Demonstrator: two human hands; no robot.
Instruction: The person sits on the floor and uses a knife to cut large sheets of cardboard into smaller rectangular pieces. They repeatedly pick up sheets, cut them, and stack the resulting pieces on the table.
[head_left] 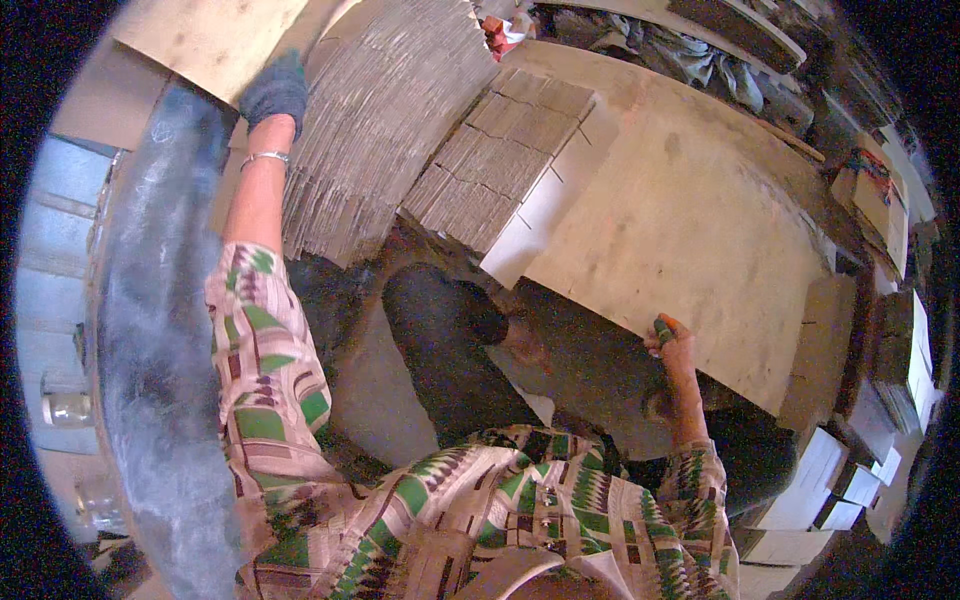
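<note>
My left hand (274, 92), in a dark glove with a bracelet at the wrist, reaches far forward at the upper left. It is against the edge of a light brown flat sheet (210, 38), beside a tall stack of flat cardboard (380, 130); its fingers are blurred and partly hidden. At the right, my right hand (672, 338) is by the near edge of a wide light brown board (690, 210). Its fingers are curled in, with a small dark green patch at the fingertips. Whether that is a finger cover or something held, I cannot make out.
A shorter pile of folded cardboard (500, 160) stands between the tall stack and the wide board. A dusty blue-grey surface (160, 330) runs along the left, with a clear jar (68, 408) beyond it. White and brown boxes (800, 480) crowd the lower right.
</note>
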